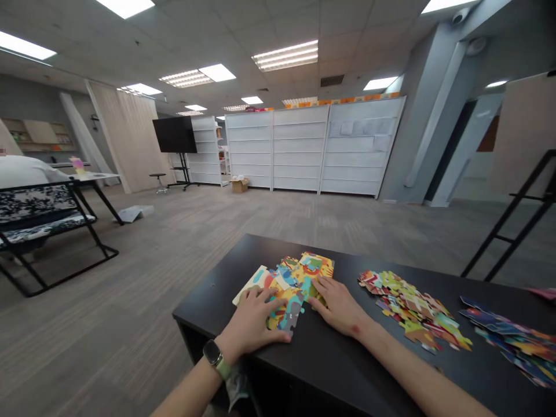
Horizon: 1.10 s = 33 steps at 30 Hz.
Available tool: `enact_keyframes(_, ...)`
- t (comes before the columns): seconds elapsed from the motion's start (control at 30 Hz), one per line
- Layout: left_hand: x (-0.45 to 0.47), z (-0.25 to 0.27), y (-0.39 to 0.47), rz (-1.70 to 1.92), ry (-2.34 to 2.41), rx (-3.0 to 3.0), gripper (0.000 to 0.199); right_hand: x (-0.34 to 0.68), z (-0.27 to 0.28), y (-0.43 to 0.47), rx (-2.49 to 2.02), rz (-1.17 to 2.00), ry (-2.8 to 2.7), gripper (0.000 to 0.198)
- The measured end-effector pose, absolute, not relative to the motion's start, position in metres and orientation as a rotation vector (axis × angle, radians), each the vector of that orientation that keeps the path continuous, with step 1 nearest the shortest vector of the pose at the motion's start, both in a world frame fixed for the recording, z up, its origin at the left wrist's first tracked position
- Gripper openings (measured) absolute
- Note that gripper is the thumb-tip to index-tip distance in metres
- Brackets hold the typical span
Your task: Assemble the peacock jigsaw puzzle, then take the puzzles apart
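A loose heap of yellow, blue and cream jigsaw puzzle pieces (295, 278) lies near the far left part of the black table (330, 353). My left hand (256, 318) rests on the heap's left and near side, fingers spread and pointing away from me; a watch is on that wrist. On the right side of the same heap lies my right hand (334, 304), its fingers stretched out over the pieces. Both palms face down, so what is under the fingers is hidden. I cannot see either hand gripping a single piece.
To the right sits a second pile of red and green puzzle pieces (417, 310), and beyond it a dark blue pile (516, 341). A black metal frame (512, 226) stands past the table's right side. At far left a person sits on a patterned chair (39, 202).
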<state>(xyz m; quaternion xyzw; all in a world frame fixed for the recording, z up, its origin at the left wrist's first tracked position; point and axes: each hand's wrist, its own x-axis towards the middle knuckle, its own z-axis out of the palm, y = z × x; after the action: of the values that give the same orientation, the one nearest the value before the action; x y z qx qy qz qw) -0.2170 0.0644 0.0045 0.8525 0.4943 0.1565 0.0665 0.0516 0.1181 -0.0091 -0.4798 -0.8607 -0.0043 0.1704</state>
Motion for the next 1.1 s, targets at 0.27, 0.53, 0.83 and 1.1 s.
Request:
enact_keyframes(0.27,-0.199,0.007,0.038,0.452,1.079,2.650,0.094,0.037,0.010,0.093,-0.794,0.159,-2.522,0.028)
enact_keyframes(0.53,-0.202,0.008,0.027,0.364,0.881,2.806,0.052,0.051,0.001,0.107,-0.837,0.271,-2.348,0.027)
enact_keyframes(0.83,-0.204,0.013,0.022,0.440,0.705,2.824,0.016,0.054,0.006,0.097,-0.852,0.438,-2.341,0.025)
enact_keyframes(1.1,-0.217,0.005,0.057,0.738,1.120,2.582,0.027,0.037,0.021,0.072,-0.685,0.448,-2.621,0.064)
